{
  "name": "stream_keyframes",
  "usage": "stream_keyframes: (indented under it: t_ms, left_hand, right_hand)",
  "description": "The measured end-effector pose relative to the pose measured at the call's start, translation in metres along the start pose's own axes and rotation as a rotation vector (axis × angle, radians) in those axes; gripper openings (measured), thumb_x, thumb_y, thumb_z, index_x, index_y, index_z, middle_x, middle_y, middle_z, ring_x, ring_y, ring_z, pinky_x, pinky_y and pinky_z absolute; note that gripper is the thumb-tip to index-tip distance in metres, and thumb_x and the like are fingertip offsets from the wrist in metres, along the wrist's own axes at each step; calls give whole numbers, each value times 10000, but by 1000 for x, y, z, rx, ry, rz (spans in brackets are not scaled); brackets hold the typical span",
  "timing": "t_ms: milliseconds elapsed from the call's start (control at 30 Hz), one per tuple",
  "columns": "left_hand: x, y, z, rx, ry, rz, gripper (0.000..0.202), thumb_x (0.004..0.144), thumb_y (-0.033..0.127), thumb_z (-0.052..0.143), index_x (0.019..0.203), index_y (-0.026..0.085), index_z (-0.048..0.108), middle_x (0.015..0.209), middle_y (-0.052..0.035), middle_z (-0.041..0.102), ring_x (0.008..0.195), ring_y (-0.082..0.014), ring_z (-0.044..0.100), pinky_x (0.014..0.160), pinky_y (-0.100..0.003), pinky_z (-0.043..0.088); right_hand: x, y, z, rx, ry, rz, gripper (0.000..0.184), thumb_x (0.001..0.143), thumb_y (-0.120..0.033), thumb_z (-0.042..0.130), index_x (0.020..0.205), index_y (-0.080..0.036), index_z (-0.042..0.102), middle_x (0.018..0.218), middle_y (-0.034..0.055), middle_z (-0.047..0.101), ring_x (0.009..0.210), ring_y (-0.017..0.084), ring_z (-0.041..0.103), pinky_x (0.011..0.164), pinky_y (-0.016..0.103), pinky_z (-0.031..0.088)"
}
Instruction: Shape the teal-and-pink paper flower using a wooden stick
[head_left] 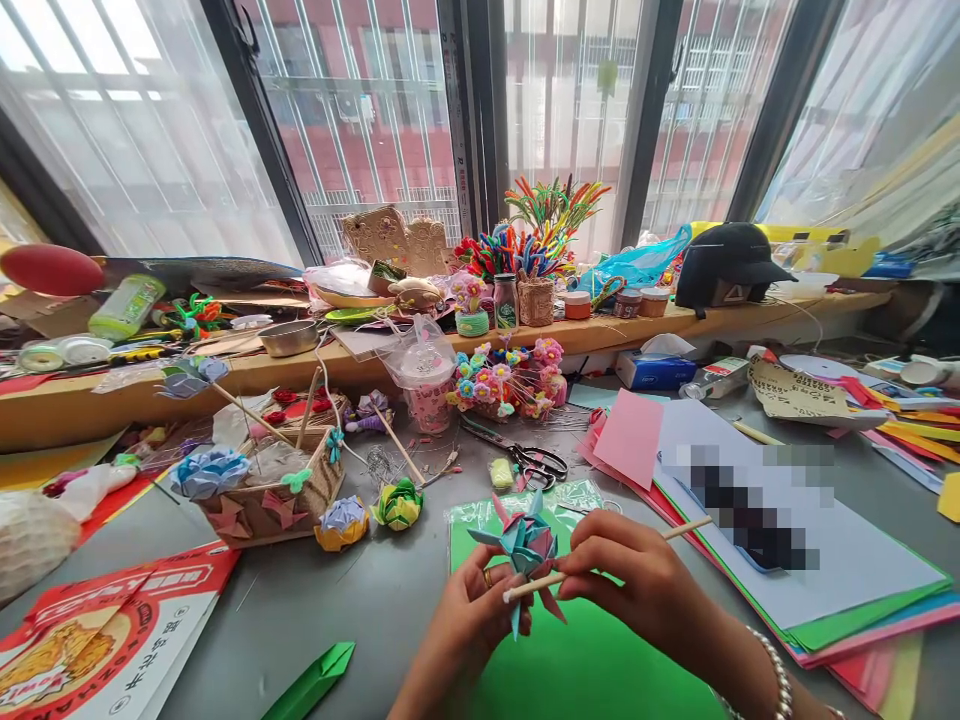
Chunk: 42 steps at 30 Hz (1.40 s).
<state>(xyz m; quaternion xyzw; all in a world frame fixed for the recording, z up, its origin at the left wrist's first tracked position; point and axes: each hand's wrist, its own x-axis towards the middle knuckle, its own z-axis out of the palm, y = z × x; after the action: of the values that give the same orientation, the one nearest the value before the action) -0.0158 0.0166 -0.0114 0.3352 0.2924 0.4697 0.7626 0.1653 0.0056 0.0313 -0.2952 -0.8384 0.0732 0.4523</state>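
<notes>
My left hand (474,608) is closed around the underside of a folded paper flower (525,537) with pointed light-blue and pink petals. Between the fingers of my right hand (634,562) is a thin wooden stick (686,528), slanting up to the right. The stick's pale, blunt left end lies in front of the flower, by my left thumb; whether it touches the petals I cannot tell. Beneath both hands is green paper (592,655) with a clear plastic sleeve at its far edge. A folded green paper strip (309,682) lies to the left of my hands.
Ahead lie black-handled scissors (541,462) and two paper flowers, one yellow-green (398,503), one purple-yellow (342,524). A decorated cardboard box (281,508) stands left. Coloured paper sheets (847,560) are stacked right. A cup (429,385) stands before the cluttered ledge (592,335).
</notes>
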Motion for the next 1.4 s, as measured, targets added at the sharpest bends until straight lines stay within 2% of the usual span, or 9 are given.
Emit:
stream_keyframes:
  t_ms: [200,467,700,867,967,1033,1133,1233,1400]
  left_hand:
    - [-5,5,4,1,-30,-48,405,512,326,812,757,158,536,506,74,545,397,-35,446,409,-163,369]
    - [-6,3,4,60,-19,-47,363,543,318,796,724,150,530,529,57,562,420,-44,473,425,-171,365]
    - [-6,3,5,80,24,-52,404,522,293,807,707,164,472,517,63,545,470,-66,508,411,-166,347]
    - [-2,1,-4,248,-37,-37,450,543,425,761,772,170,470,596,12,609,484,-107,550,457,-214,394]
    - [-5,8,-4,499,57,135,395,623,453,688,836,167,518,747,-24,613,621,-145,588,557,-258,454]
    - [-11,15,-1,719,238,328,321,663,381,671,881,179,549,774,-18,595,682,-159,584,628,-280,469]
    - [-21,24,5,982,344,649,129,743,275,593,853,207,587,808,-17,574,726,-162,558,690,-293,460]
    - [-24,23,6,1183,270,879,130,774,208,560,878,227,635,838,-34,585,776,-178,555,708,-299,460]
    - [-18,16,4,1472,53,1095,250,758,128,589,985,224,634,783,-38,633,731,-166,569,639,-265,493]
  right_hand:
    - [-1,0,0,-41,22,40,222,867,-345,504,780,-162,595,617,16,563,563,119,517,499,218,414]
    - [2,-2,-1,97,25,75,137,857,-273,536,829,-165,615,699,29,594,639,120,557,573,209,445]
    - [6,-7,-5,170,-89,275,106,797,-253,614,738,-165,612,698,9,564,594,104,515,524,195,412]
    - [7,-7,-2,129,-101,329,87,768,-166,637,697,-164,588,689,3,561,620,117,524,540,204,406]
    - [5,-5,2,64,-75,304,78,785,-140,608,715,-170,589,713,13,573,669,138,546,586,229,424]
    - [3,-4,5,25,-54,285,64,798,-147,592,740,-174,596,733,22,585,689,148,555,603,242,435]
    - [1,-1,10,-34,-13,228,83,830,-182,553,762,-178,601,742,32,598,690,155,558,598,249,442]
    - [-1,0,16,-116,30,123,157,869,-207,492,756,-179,598,724,35,603,668,154,551,576,250,439]
    - [-1,-4,25,-193,63,5,161,889,-185,458,812,-174,599,718,31,622,644,146,541,570,253,440]
